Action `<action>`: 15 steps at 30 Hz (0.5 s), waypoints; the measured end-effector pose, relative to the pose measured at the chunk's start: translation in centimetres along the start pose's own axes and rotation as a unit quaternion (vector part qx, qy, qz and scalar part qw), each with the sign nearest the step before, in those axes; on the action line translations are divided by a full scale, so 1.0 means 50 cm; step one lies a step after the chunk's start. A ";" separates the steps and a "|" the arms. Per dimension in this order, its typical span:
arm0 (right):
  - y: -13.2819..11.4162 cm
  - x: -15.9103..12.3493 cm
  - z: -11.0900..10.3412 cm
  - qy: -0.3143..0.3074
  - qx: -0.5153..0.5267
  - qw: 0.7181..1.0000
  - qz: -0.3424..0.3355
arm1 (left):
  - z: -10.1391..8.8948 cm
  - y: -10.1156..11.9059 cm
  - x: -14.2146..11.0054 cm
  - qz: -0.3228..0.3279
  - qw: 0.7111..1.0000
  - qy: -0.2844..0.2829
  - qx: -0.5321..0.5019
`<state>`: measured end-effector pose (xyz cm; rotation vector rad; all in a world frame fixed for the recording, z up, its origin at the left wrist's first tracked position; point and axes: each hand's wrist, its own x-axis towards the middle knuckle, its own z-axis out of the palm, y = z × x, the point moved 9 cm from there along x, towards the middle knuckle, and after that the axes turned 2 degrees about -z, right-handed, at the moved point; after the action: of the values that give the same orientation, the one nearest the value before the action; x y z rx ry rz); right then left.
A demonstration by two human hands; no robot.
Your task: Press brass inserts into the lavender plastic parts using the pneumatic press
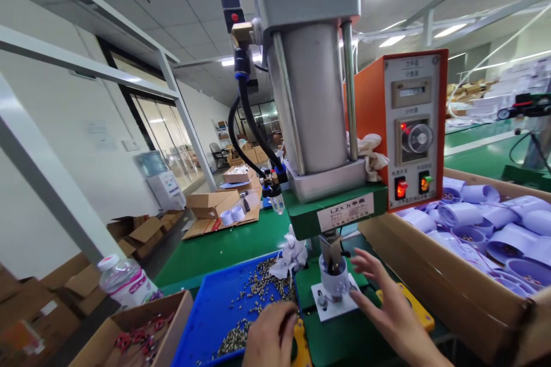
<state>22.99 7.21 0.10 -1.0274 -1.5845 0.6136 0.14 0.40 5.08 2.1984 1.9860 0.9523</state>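
Note:
A pneumatic press (312,92) stands upright in front of me. Under its head, a pale lilac plastic cup-shaped part (334,281) sits on a white plate (336,308), with the press tooling reaching down into it. My right hand (387,298) is beside that part, fingers spread and thumb close to its right side; whether the thumb touches cannot be seen. Low in the view, my left hand (271,332) has curled fingers near the right edge of a blue tray (210,304) of small metal pieces (235,337). Anything between those fingers is hidden.
Yellow control boxes (411,307) flank the press base. At right, a large carton (413,264) holds many lilac parts (512,238). An orange control box (396,132) adjoins the press. On the left are a carton of red pieces (140,335) and a plastic bottle (127,281).

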 end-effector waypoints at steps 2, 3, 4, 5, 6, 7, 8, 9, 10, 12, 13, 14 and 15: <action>-0.042 0.021 0.051 -0.040 0.077 0.996 -0.001 | -0.003 0.011 0.049 -0.047 0.997 -0.030 -0.048; -0.055 0.028 0.071 -0.050 0.100 0.994 0.001 | -0.002 0.020 0.070 -0.065 0.994 -0.043 -0.071; -0.062 0.034 0.087 -0.057 0.113 0.992 0.007 | -0.002 0.030 0.090 -0.075 0.991 -0.053 -0.095; -0.065 0.037 0.097 -0.058 0.120 0.991 0.015 | -0.002 0.043 0.107 -0.077 0.988 -0.060 -0.117; -0.064 0.039 0.104 -0.058 0.123 0.990 0.023 | -0.004 0.057 0.122 -0.075 0.986 -0.064 -0.133; -0.062 0.040 0.109 -0.060 0.124 0.990 0.029 | -0.006 0.070 0.135 -0.072 0.985 -0.065 -0.139; -0.059 0.040 0.111 -0.059 0.124 0.990 0.032 | -0.009 0.084 0.146 -0.068 0.986 -0.066 -0.135; -0.056 0.039 0.111 -0.054 0.123 0.990 0.033 | -0.011 0.097 0.156 -0.063 0.988 -0.067 -0.126; -0.052 0.039 0.108 -0.045 0.123 0.991 0.032 | -0.012 0.111 0.166 -0.058 0.989 -0.071 -0.112; -0.046 0.038 0.101 -0.024 0.128 0.991 0.029 | -0.005 0.138 0.182 -0.043 0.991 -0.094 -0.087; -0.043 0.039 0.099 -0.015 0.132 0.991 0.028 | 0.002 0.150 0.190 -0.035 0.991 -0.109 -0.072; -0.041 0.039 0.099 -0.012 0.137 0.990 0.028 | 0.010 0.159 0.196 -0.028 0.990 -0.124 -0.054; -0.039 0.040 0.101 -0.014 0.143 0.989 0.029 | 0.019 0.166 0.201 -0.021 0.989 -0.140 -0.032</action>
<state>17.53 8.61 1.35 -0.8530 -1.4447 0.8719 7.97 8.38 11.90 2.1123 1.8390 0.6488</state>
